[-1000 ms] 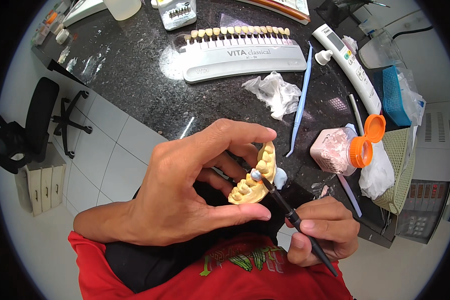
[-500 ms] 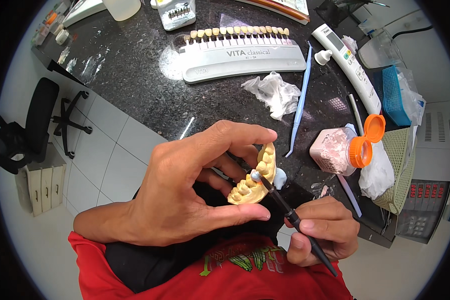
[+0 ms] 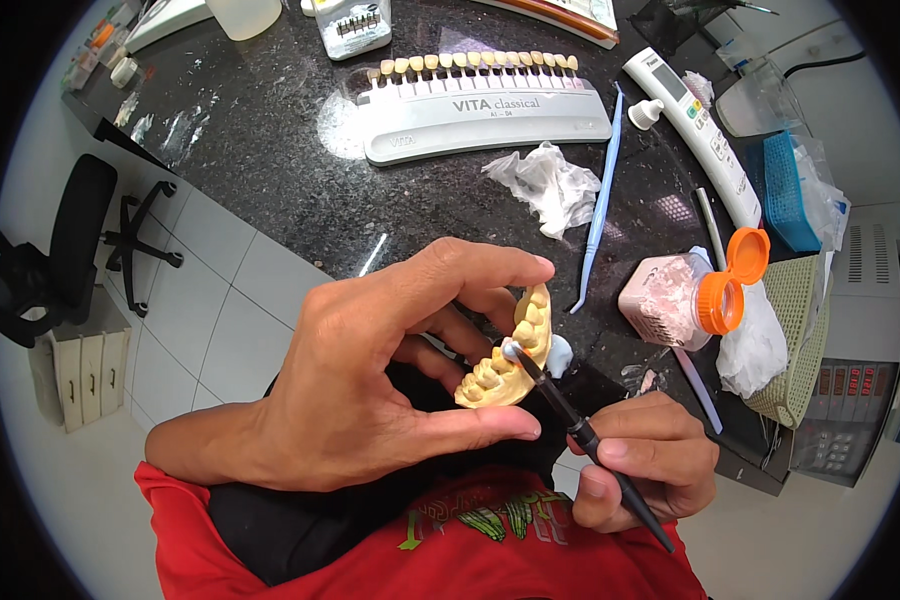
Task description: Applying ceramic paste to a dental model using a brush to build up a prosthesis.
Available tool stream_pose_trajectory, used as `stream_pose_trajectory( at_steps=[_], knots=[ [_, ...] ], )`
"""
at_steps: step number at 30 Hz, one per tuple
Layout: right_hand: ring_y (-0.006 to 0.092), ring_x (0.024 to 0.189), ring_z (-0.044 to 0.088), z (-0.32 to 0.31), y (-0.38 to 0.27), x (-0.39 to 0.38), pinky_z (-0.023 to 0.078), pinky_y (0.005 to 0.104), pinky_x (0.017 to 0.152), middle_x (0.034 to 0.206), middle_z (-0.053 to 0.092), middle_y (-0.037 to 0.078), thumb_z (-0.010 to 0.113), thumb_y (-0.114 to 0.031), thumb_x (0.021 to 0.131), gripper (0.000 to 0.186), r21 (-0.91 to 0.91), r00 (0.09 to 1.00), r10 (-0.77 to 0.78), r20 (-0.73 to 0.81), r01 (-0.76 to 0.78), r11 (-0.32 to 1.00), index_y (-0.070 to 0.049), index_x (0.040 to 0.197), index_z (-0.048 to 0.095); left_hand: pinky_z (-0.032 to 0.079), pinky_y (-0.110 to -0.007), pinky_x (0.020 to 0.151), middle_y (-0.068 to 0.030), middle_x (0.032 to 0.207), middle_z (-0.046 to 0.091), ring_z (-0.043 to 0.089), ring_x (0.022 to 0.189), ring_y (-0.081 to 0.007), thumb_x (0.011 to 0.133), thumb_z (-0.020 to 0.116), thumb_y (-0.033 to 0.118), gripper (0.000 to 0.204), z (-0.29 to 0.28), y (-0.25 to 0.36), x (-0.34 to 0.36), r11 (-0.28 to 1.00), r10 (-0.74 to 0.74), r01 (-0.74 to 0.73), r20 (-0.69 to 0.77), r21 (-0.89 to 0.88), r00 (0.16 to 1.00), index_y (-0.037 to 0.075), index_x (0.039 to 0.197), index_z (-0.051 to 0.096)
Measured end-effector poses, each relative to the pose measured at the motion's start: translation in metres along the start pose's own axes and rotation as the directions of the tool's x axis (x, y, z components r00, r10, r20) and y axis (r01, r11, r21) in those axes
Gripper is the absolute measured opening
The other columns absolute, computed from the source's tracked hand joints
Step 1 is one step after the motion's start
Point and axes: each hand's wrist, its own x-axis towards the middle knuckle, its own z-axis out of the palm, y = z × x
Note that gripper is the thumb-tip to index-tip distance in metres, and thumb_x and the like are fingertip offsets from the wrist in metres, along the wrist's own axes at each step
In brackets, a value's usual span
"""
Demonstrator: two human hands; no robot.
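The single view comes from a wide fisheye camera worn on the person's head, the left one of a side-by-side pair; it looks steeply down and forward, past the red shirt point(image 3: 610, 560) along the lower edge; the left grip point(image 3: 360, 375) and right grip point(image 3: 652, 460) sit close to the lens, around and just below the middle; beyond them the dark surface point(image 3: 270, 170) runs up to the top edge, seen from above at a slant; the field reaches wide, to a chair point(image 3: 82, 215) and floor point(image 3: 225, 315) at left and a machine point(image 3: 840, 430) at right; straight edges bow toward a dark, rounded border.
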Motion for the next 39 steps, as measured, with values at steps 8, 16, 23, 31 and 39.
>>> stream_pose_trajectory(
  at_steps=[8,16,23,31,39],
  knots=[
    [0.0191,0.06,0.064,-0.011,-0.003,-0.01,0.053,0.0242,0.052,0.08,0.062,0.016,0.078,-0.004,0.073,0.028,0.144,0.977,0.102,-0.187,-0.076,0.987,0.001,0.095,0.062,0.049,-0.017,0.066,-0.0072,0.105,0.063,0.063,0.084,-0.0075,0.06,0.09,0.01,0.08,-0.001,0.003,0.002,0.998,-0.065,0.065,0.036,-0.002,0.997,-0.001,0.128,0.05],
    [0.0145,0.055,0.061,-0.024,0.0,-0.013,0.049,0.0208,0.049,0.067,0.064,0.014,0.07,0.008,0.064,0.019,-0.026,0.964,0.239,-0.112,-0.244,0.97,0.004,0.081,0.063,0.048,-0.017,0.07,-0.0064,0.105,0.062,0.06,0.086,-0.0075,0.062,0.089,0.014,0.08,-0.003,0.007,0.006,0.982,-0.004,0.009,-0.028,0.191,1.0,-0.002,0.129,0.049],
    [0.0169,0.051,0.062,-0.025,-0.001,-0.01,0.049,0.0226,0.046,0.065,0.065,0.015,0.071,0.006,0.063,0.017,-0.069,0.972,0.232,-0.043,-0.234,0.97,0.004,0.077,0.062,0.045,-0.014,0.062,-0.0059,0.108,0.059,0.057,0.078,-0.0039,0.059,0.088,0.014,0.073,0.006,0.009,0.011,0.976,-0.026,0.042,-0.079,0.213,0.997,0.0,0.123,0.056],
    [0.017,0.048,0.062,-0.023,0.0,-0.009,0.049,0.023,0.045,0.062,0.064,0.013,0.074,0.004,0.063,0.017,-0.091,0.981,0.189,-0.04,-0.192,0.977,0.003,0.075,0.063,0.043,-0.014,0.059,-0.0051,0.107,0.058,0.056,0.075,-0.0031,0.058,0.089,0.02,0.075,0.005,0.007,0.011,0.971,-0.066,0.091,-0.118,0.222,0.991,0.0,0.122,0.057],
    [0.0172,0.049,0.062,-0.022,0.0,-0.007,0.049,0.0228,0.044,0.063,0.065,0.013,0.074,0.004,0.063,0.016,-0.104,0.977,0.214,-0.027,-0.215,0.971,0.002,0.076,0.064,0.042,-0.013,0.059,-0.0049,0.107,0.059,0.056,0.074,-0.0026,0.058,0.088,0.019,0.075,0.004,0.007,0.013,0.972,-0.046,0.068,-0.102,0.224,0.994,-0.001,0.122,0.056]
  ],
)
